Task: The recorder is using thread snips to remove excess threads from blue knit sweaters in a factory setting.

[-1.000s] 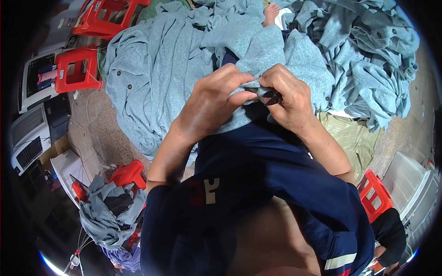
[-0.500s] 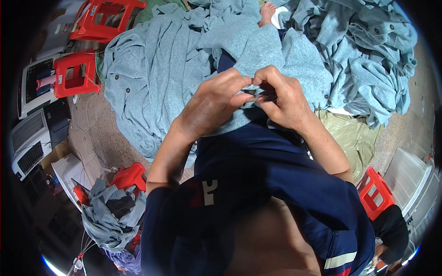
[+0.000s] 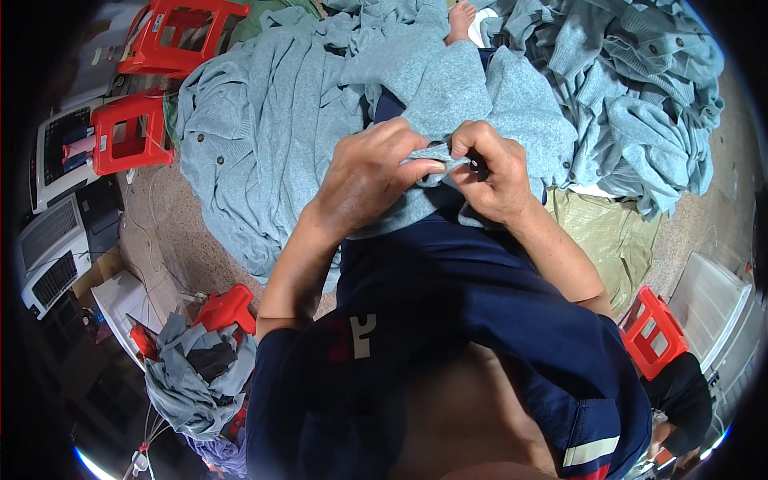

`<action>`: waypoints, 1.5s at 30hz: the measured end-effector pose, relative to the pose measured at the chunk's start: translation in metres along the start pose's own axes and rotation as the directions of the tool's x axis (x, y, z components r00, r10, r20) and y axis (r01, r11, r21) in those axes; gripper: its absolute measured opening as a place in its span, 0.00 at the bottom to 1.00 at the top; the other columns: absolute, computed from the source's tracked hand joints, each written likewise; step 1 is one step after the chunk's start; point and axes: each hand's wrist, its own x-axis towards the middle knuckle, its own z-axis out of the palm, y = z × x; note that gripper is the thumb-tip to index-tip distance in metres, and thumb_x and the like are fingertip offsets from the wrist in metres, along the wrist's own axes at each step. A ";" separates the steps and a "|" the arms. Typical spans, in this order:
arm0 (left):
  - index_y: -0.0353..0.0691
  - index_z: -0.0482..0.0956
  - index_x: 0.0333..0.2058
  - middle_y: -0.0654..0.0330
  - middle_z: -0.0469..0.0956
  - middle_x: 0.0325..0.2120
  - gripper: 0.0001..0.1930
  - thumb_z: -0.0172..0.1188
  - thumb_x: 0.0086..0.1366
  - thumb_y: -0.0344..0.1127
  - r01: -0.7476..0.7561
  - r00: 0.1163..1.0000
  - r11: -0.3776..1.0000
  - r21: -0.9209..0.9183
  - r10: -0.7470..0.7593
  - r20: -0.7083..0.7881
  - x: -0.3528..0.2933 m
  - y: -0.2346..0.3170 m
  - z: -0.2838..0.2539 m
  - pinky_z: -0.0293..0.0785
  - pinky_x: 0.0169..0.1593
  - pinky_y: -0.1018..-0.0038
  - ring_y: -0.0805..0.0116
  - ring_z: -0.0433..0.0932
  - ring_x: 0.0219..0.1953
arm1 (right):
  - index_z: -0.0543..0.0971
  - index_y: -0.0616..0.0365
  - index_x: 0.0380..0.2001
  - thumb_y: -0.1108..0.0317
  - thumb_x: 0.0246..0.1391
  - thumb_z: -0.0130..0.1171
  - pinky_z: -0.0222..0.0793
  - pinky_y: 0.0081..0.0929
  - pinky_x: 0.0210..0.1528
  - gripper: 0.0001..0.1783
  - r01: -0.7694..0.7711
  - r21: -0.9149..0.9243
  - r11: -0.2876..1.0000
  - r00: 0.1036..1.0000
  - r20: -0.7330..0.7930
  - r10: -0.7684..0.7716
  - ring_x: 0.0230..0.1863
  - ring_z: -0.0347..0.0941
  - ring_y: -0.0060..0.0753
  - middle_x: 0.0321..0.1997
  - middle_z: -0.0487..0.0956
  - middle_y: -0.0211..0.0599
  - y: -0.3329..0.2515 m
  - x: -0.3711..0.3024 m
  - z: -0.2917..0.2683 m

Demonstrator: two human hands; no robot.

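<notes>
Across my lap lies a light blue-grey knitted garment [image 3: 440,84], with a small folded edge of it raised between my hands. My left hand [image 3: 368,172] pinches this edge between thumb and fingers. Just to the right, my right hand [image 3: 498,172] is closed with curled fingers on the same edge, its thumb and forefinger together. A small dark spot shows at the edge between the hands; whether it is a button I cannot make out. More blue-grey cardigans [image 3: 256,136] with dark buttons lie heaped at the left.
Another pile of cardigans [image 3: 640,104] covers the far right, by a yellow-green sack [image 3: 604,240]. Red plastic stools [image 3: 132,132] stand at the left, and another red stool [image 3: 652,332] at the right. Clothes fill a heap [image 3: 196,376] at lower left. A bare foot [image 3: 461,22] shows at the top.
My right hand has shifted slightly right and down, opening a gap between the hands where the knit edge now shows. The left hand stays nearly in place.
</notes>
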 end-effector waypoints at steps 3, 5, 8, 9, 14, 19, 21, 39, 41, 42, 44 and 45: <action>0.35 0.75 0.31 0.54 0.71 0.23 0.12 0.66 0.56 0.36 0.001 1.000 0.998 0.071 0.001 -0.028 -0.003 0.004 0.004 0.68 0.26 0.68 0.56 0.71 0.23 | 0.70 0.59 0.28 0.84 0.34 0.56 0.63 0.26 0.22 0.14 0.008 0.016 1.000 0.996 -0.084 -0.007 0.20 0.70 0.33 0.24 0.72 0.35 0.002 0.000 0.002; 0.37 0.74 0.29 0.57 0.70 0.22 0.10 0.63 0.57 0.37 -0.036 0.991 0.992 0.124 0.052 -0.126 -0.003 0.004 0.011 0.68 0.25 0.68 0.58 0.71 0.22 | 0.71 0.58 0.27 0.82 0.35 0.57 0.64 0.27 0.21 0.12 0.095 -0.034 0.995 0.985 -0.140 -0.099 0.19 0.70 0.35 0.23 0.71 0.35 0.003 0.002 0.004; 0.39 0.72 0.26 0.61 0.68 0.22 0.09 0.61 0.57 0.38 -0.088 0.922 0.959 0.268 0.180 -0.342 -0.002 -0.001 0.024 0.67 0.24 0.68 0.61 0.70 0.22 | 0.71 0.58 0.26 0.79 0.36 0.59 0.64 0.29 0.20 0.11 0.279 -0.163 0.946 0.954 -0.063 -0.293 0.19 0.70 0.37 0.21 0.70 0.35 0.003 0.008 0.001; 0.40 0.72 0.25 0.60 0.67 0.22 0.09 0.61 0.56 0.37 -0.096 0.854 0.930 0.356 0.260 -0.450 -0.001 -0.003 0.026 0.66 0.24 0.67 0.60 0.70 0.22 | 0.72 0.58 0.27 0.77 0.37 0.59 0.65 0.30 0.20 0.10 0.319 -0.165 0.933 0.940 -0.073 -0.334 0.19 0.70 0.38 0.21 0.70 0.36 0.004 0.006 0.008; 0.40 0.73 0.26 0.60 0.69 0.20 0.09 0.62 0.57 0.38 0.019 0.949 0.964 0.266 0.066 -0.307 -0.002 -0.003 0.020 0.65 0.27 0.68 0.60 0.72 0.24 | 0.72 0.58 0.27 0.78 0.36 0.59 0.66 0.30 0.22 0.11 0.238 -0.280 0.930 0.958 -0.089 -0.272 0.21 0.72 0.37 0.23 0.72 0.36 0.018 0.008 -0.003; 0.37 0.75 0.25 0.58 0.73 0.21 0.11 0.68 0.52 0.35 0.118 0.991 0.988 0.097 -0.112 -0.069 -0.020 -0.027 -0.009 0.63 0.36 0.70 0.60 0.72 0.28 | 0.73 0.59 0.31 0.79 0.36 0.60 0.70 0.30 0.30 0.13 -0.132 -0.276 0.952 0.991 -0.025 0.130 0.29 0.75 0.39 0.29 0.74 0.37 0.025 -0.003 -0.038; 0.36 0.74 0.22 0.61 0.71 0.21 0.12 0.69 0.51 0.33 0.219 0.975 0.975 -0.032 -0.220 -0.013 -0.029 -0.036 -0.025 0.62 0.38 0.72 0.66 0.70 0.28 | 0.75 0.61 0.30 0.80 0.35 0.59 0.70 0.30 0.36 0.13 -0.204 -0.295 0.934 0.971 0.063 0.232 0.34 0.75 0.41 0.30 0.75 0.37 0.033 -0.013 -0.057; 0.31 0.79 0.40 0.60 0.81 0.30 0.14 0.64 0.54 0.26 0.395 0.793 0.075 -0.915 -0.530 0.299 -0.020 -0.018 -0.035 0.72 0.39 0.82 0.75 0.78 0.30 | 0.76 0.61 0.31 0.83 0.36 0.59 0.72 0.34 0.36 0.14 0.042 -0.597 0.801 0.984 -0.115 -0.137 0.34 0.74 0.46 0.32 0.77 0.40 -0.005 -0.004 -0.072; 0.32 0.80 0.40 0.61 0.81 0.30 0.11 0.62 0.57 0.26 0.497 0.777 0.091 -0.863 -0.490 0.396 -0.003 -0.001 -0.035 0.73 0.41 0.81 0.75 0.78 0.31 | 0.77 0.61 0.32 0.79 0.36 0.60 0.73 0.25 0.27 0.13 0.373 -0.542 0.753 0.885 -0.036 -0.464 0.32 0.77 0.35 0.35 0.79 0.39 -0.019 0.005 -0.057; 0.32 0.80 0.39 0.62 0.81 0.31 0.10 0.62 0.59 0.30 0.456 0.813 0.116 -0.883 -0.457 0.360 -0.001 0.005 -0.025 0.71 0.41 0.81 0.77 0.77 0.32 | 0.78 0.61 0.31 0.77 0.37 0.61 0.73 0.23 0.25 0.12 0.455 -0.420 0.785 0.852 -0.052 -0.522 0.30 0.77 0.33 0.35 0.78 0.38 -0.027 0.007 -0.045; 0.30 0.79 0.38 0.63 0.80 0.32 0.11 0.62 0.60 0.33 0.430 0.848 0.147 -0.891 -0.406 0.342 0.003 0.012 -0.016 0.69 0.42 0.82 0.78 0.76 0.34 | 0.77 0.61 0.30 0.77 0.36 0.61 0.73 0.24 0.26 0.11 0.454 -0.270 0.849 0.877 -0.030 -0.479 0.28 0.76 0.34 0.34 0.77 0.37 -0.035 0.008 -0.028; 0.30 0.78 0.39 0.63 0.79 0.35 0.13 0.65 0.58 0.32 0.443 0.855 0.182 -0.878 -0.379 0.353 0.005 0.013 -0.016 0.68 0.44 0.83 0.78 0.74 0.37 | 0.77 0.62 0.29 0.77 0.36 0.62 0.73 0.24 0.25 0.11 0.457 -0.239 0.857 0.881 -0.014 -0.474 0.28 0.75 0.34 0.33 0.76 0.36 -0.030 0.009 -0.021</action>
